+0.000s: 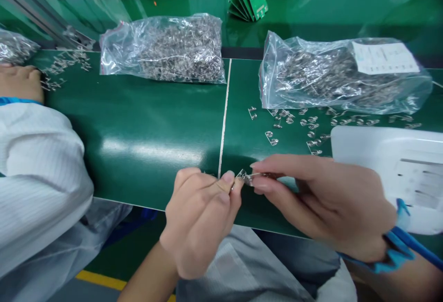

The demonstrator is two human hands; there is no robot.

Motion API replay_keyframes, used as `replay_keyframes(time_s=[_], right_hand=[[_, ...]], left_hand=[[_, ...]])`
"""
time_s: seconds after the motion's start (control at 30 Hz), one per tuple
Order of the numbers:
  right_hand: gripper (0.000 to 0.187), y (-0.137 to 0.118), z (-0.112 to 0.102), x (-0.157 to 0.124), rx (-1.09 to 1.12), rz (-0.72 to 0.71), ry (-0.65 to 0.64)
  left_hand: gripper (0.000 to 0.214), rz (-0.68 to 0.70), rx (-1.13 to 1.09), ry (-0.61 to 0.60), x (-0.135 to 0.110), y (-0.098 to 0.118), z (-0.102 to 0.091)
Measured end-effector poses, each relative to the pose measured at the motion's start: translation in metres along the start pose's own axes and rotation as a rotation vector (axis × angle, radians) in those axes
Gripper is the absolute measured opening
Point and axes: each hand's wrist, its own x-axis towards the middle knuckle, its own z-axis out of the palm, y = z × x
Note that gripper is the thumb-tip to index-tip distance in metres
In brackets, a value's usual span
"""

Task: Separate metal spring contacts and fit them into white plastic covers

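Head view: left hand and right hand pinch wire springs between nearly closed fingertips, apparently untangling them; next likely calls for gentle parting.

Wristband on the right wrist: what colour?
Blue. The wristband shows best in the head view, the only one, by the right hand.
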Motion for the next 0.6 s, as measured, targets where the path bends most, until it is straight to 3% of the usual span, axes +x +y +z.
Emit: replay_keyframes(time_s=[0.17, 0.27, 0.33, 0.4, 0.47, 0.53, 0.6], right_hand=[[0.023, 0.005, 0.005, 0.004, -0.010, 0.011, -0.002], [0.034, 0.006, 0.009, 0.003, 0.125, 0.062, 0.009], [0.045, 0.004, 0.012, 0.003, 0.360, 0.222, -0.076], [0.051, 0.003, 0.015, 0.004, 0.649, 0.387, -0.246], [0.051, 0.002, 0.018, 0.003, 0.793, 0.448, -0.368], [0.041, 0.003, 0.020, 0.001, 0.641, 0.386, -0.245], [0.021, 0.006, 0.022, -0.001, 0.298, 0.187, -0.014]], left_hand=[[0.015, -0.040, 0.018, -0.037, -0.001, 0.003, -0.006], [0.017, -0.047, -0.017, -0.019, -0.002, 0.005, -0.007], [0.019, -0.047, 0.002, -0.001, -0.001, 0.005, -0.007], [0.020, -0.055, 0.048, 0.047, -0.002, 0.005, -0.004], [0.021, -0.059, 0.066, 0.093, -0.005, 0.003, -0.001], [0.022, -0.078, 0.008, 0.084, -0.008, 0.001, 0.004], [0.023, -0.154, -0.131, 0.122, -0.011, -0.002, 0.010]])
